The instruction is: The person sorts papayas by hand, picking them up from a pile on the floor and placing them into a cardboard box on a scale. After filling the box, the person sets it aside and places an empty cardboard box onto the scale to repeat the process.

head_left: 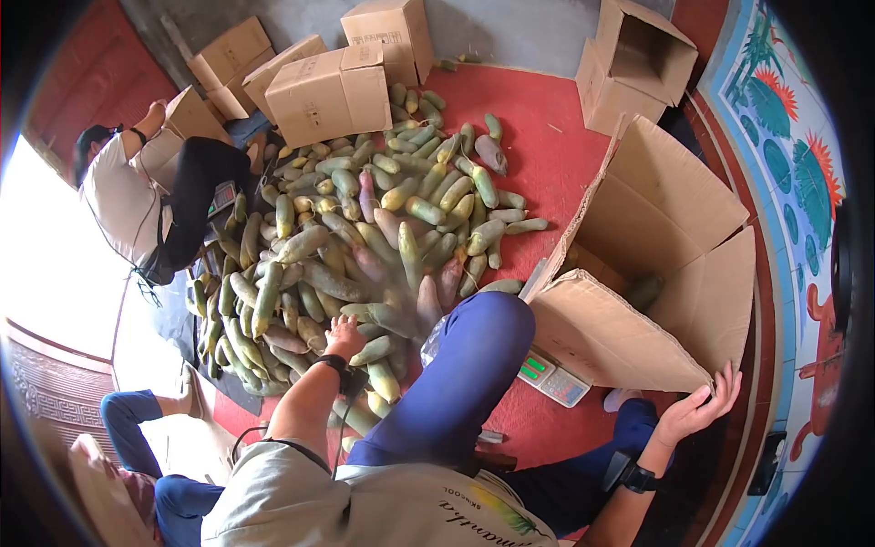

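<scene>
A large heap of long green radishes [305, 242], a few of them purplish, covers the red floor. My left hand [344, 338] is over the near side of the heap, fingers spread, beside a radish [372, 351]; nothing is seen in its grasp. To my right an open cardboard box [629, 333] stands on a scale [553, 378] with a green display. Inside it a radish [645, 292] shows in shadow; the rest of the bottom is hidden. At the box's near right corner, my right hand [700, 408] holds the edge between thumb and fingers.
Another person [137, 196] sits at the left of the heap by a second scale [221, 196]. Cardboard boxes [328, 94] stand behind the heap, and an open box [638, 68] is at the back right. A third person's legs [137, 428] are at lower left.
</scene>
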Demonstrator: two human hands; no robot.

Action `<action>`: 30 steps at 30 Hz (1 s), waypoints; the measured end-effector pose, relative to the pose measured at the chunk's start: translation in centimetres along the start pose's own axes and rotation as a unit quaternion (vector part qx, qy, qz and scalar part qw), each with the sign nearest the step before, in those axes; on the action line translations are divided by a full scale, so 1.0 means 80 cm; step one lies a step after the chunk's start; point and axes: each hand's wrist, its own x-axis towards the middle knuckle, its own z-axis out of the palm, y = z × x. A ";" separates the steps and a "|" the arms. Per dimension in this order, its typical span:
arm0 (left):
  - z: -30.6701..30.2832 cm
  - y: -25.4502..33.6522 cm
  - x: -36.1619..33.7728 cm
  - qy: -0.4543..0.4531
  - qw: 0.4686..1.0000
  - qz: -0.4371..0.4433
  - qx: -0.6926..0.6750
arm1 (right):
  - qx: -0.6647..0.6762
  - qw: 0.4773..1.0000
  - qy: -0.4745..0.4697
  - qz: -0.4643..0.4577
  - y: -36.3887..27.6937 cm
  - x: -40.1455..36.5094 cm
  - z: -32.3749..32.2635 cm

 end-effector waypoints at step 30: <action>-0.115 0.215 0.162 0.143 0.972 0.175 0.061 | -0.052 0.999 -0.010 0.004 0.011 -0.008 0.007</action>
